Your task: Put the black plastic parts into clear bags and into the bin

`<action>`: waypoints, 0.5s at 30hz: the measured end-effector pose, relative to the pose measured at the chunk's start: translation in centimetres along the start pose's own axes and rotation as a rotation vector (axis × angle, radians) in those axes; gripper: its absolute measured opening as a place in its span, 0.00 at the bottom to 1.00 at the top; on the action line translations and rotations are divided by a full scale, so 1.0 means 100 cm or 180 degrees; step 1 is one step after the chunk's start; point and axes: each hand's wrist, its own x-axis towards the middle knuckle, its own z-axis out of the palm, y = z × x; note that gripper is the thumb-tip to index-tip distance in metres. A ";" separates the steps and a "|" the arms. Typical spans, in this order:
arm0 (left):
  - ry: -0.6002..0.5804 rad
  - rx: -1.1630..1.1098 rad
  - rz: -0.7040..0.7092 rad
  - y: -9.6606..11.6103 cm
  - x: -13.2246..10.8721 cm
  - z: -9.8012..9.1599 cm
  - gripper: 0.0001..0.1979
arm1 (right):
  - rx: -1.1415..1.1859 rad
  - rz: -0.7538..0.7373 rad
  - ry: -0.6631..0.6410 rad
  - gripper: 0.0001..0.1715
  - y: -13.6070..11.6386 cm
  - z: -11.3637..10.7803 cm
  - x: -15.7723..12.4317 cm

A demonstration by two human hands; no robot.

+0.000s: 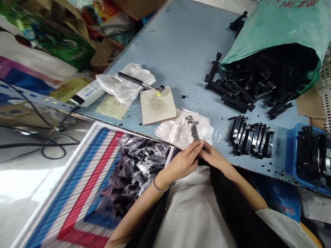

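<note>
At the table's front edge my left hand (pixel 186 156) and my right hand (pixel 211 155) meet, fingers closed together. Both grip the near end of a clear plastic bag (pixel 207 125), and the fingers partly hide what they pinch. A black plastic part (pixel 193 129) shows at the bag, just beyond my fingertips; I cannot tell whether it lies inside. To the right, several black parts (pixel 250 136) stand in a row on the table. Left of the bag lies a worn white board (pixel 158 106), with the head of a small hammer (pixel 141 82) resting over its far edge.
A large green sack (pixel 279 31) spills black parts onto the blue table (pixel 181 41). At right is a blue basket (pixel 292 155) with more parts. Below left stands a striped crate (pixel 77 193) with bagged parts (pixel 139 165). A white box (pixel 90 93) and cables are at left.
</note>
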 end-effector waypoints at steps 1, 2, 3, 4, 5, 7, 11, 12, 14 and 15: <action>0.0069 -0.0064 -0.0059 0.002 -0.004 -0.006 0.36 | -0.0388 -0.0151 -0.0066 0.22 -0.003 0.003 -0.005; 0.0170 -0.0111 -0.0141 0.004 -0.009 -0.013 0.32 | -0.0719 -0.0234 -0.0228 0.27 -0.008 0.005 -0.010; 0.0285 -0.0140 -0.0255 0.005 -0.015 -0.023 0.27 | -0.1007 -0.0294 -0.0387 0.29 -0.014 0.005 -0.014; 0.0407 -0.0158 -0.0425 0.006 -0.022 -0.033 0.23 | -0.1290 -0.0363 -0.0515 0.29 -0.019 0.003 -0.017; 0.0530 -0.0165 -0.0635 0.006 -0.030 -0.044 0.19 | -0.1600 -0.0460 -0.0604 0.27 -0.025 0.001 -0.019; 0.0731 -0.0176 -0.0989 0.003 -0.045 -0.064 0.15 | -0.2303 -0.0732 -0.0722 0.24 -0.031 -0.006 -0.017; 0.0824 -0.0216 -0.1407 0.001 -0.068 -0.087 0.11 | -0.3171 -0.1089 -0.1269 0.26 -0.020 -0.018 -0.003; 0.0831 -0.0241 -0.1555 0.003 -0.074 -0.093 0.11 | -0.3184 -0.1111 -0.1268 0.26 -0.015 -0.019 0.000; 0.1005 -0.0202 -0.1980 0.008 -0.090 -0.109 0.11 | -0.3131 -0.1157 -0.1041 0.26 -0.007 -0.020 0.005; 0.1100 -0.0113 -0.2232 0.009 -0.101 -0.120 0.11 | -0.3106 -0.1195 -0.0901 0.26 -0.005 -0.020 0.006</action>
